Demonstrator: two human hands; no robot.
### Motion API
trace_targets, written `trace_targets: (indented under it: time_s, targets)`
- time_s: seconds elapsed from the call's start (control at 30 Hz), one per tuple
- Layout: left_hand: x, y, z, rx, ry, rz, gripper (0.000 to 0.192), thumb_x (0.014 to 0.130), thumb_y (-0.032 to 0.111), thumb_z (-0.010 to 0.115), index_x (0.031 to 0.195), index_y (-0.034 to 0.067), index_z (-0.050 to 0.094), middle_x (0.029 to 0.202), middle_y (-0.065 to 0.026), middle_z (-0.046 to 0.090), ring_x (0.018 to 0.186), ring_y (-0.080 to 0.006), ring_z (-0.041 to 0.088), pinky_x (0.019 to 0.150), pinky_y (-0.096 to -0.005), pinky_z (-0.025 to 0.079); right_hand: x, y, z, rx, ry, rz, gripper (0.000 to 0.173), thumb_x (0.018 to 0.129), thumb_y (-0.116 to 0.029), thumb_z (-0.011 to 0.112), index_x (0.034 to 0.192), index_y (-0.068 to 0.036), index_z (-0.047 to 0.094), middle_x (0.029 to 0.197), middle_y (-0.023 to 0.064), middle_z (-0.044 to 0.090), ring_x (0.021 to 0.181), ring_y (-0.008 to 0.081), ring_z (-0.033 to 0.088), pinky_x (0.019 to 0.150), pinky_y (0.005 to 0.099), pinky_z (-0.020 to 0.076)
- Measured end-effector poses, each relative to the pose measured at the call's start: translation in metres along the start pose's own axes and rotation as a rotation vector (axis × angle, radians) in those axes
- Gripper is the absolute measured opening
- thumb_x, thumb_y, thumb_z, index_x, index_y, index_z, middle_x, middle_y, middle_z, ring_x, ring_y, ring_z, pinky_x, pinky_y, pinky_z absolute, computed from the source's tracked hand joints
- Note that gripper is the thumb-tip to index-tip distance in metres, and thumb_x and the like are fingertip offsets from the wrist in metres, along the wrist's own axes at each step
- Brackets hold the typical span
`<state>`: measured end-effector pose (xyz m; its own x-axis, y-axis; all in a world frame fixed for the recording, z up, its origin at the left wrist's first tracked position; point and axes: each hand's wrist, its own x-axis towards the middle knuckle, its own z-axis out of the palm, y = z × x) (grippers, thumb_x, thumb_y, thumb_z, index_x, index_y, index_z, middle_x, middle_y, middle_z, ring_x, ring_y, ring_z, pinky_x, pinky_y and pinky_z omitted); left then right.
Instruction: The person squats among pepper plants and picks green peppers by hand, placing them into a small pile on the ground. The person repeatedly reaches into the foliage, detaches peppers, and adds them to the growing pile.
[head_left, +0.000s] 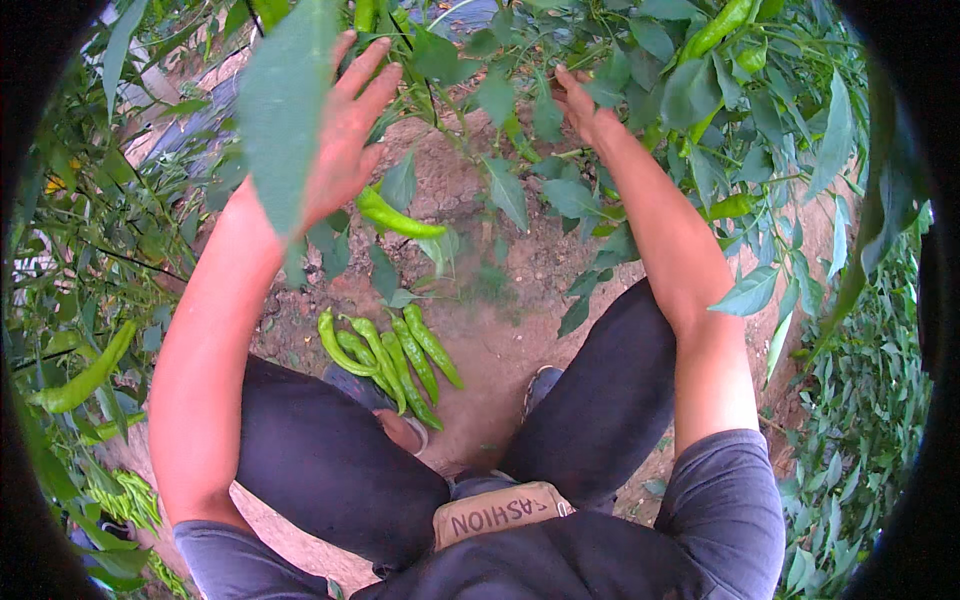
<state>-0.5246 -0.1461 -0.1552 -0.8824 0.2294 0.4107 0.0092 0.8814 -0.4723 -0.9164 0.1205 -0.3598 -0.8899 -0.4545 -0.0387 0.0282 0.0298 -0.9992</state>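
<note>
My left hand (346, 135) is at the upper left with its fingers spread and nothing in them, reaching into the pepper plants. A large blurred leaf (281, 112) hangs close to the camera and covers part of that wrist. Just below the hand hangs a curved green chili pepper (397, 219). My right hand (581, 109) is among the leaves at the upper middle, fingers extended and partly hidden by foliage; I see nothing held in it. Between the hands are pepper stems (454, 135) and another green pepper (519, 139). Several picked green peppers (405, 356) lie together on the soil by my left foot.
More peppers hang on the right-hand plant (716, 30) and at the far left (90, 375). A heap of green peppers (127, 499) lies at the lower left. Brown soil (495, 352) shows between my bent knees. A tan bag (499, 514) bearing writing is at my waist.
</note>
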Motion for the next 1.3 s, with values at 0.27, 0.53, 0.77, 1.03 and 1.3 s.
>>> trace_targets:
  time_s: [0.27, 0.53, 0.77, 1.03, 1.3]
  targets:
    - [0.002, 0.01, -0.026, -0.262, -0.172, -0.069, 0.076, 0.087, 0.028, 0.084, 0.155, 0.012, 0.054, 0.166, -0.0132, 0.047, 0.158, -0.0359, 0.036, 0.135, -0.0543, 0.023, -0.043, -0.019, 0.065, -0.449, -0.222, 0.074, 0.044, 0.108, -0.037, 0.067, 0.131, -0.001, 0.062, 0.116, 0.0098, 0.072, 0.091, 0.0201, 0.071, 0.085, 0.0421, 0.0614]
    - [-0.006, 0.005, -0.03, -0.4, -0.017, -0.044, 0.064, 0.088, 0.024, 0.081, 0.147, 0.009, 0.063, 0.157, -0.0155, 0.057, 0.148, -0.0374, 0.051, 0.126, -0.0504, 0.039, -0.036, -0.009, 0.104, -0.384, -0.045, 0.034, 0.037, 0.11, -0.038, 0.064, 0.122, -0.003, 0.065, 0.105, 0.0088, 0.071, 0.086, 0.0195, 0.069, 0.076, 0.0393, 0.0573]
    - [-0.02, 0.005, -0.032, -0.522, 0.181, 0.018, 0.061, 0.088, 0.019, 0.077, 0.147, 0.011, 0.065, 0.15, -0.0153, 0.063, 0.144, -0.0384, 0.054, 0.125, -0.0507, 0.039, -0.067, -0.053, 0.104, -0.131, 0.188, 0.023, 0.035, 0.112, -0.039, 0.061, 0.114, -0.005, 0.068, 0.096, 0.0079, 0.071, 0.081, 0.0189, 0.068, 0.068, 0.0369, 0.0536]
    - [-0.04, -0.005, -0.052, -0.403, 0.006, 0.148, 0.07, 0.082, 0.034, 0.087, 0.144, 0.011, 0.064, 0.163, -0.0169, 0.049, 0.159, -0.0377, 0.034, 0.133, -0.0579, 0.024, -0.344, -0.019, 0.114, -0.4, -0.192, 0.039, 0.029, 0.111, -0.035, 0.06, 0.107, -0.008, 0.069, 0.073, 0.0036, 0.064, 0.063, 0.0187, 0.063, 0.059, 0.0391, 0.0532]
    - [-0.068, -0.016, -0.064, -0.408, 0.156, 0.208, 0.065, 0.081, 0.024, 0.086, 0.142, 0.01, 0.066, 0.157, -0.0173, 0.055, 0.154, -0.0378, 0.041, 0.132, -0.0581, 0.027, -0.497, 0.048, 0.181, -0.661, -0.673, 0.789, 0.045, 0.112, -0.041, 0.054, 0.102, -0.001, 0.072, 0.075, 0.0107, 0.073, 0.059, 0.0208, 0.072, 0.054, 0.0363, 0.0597]
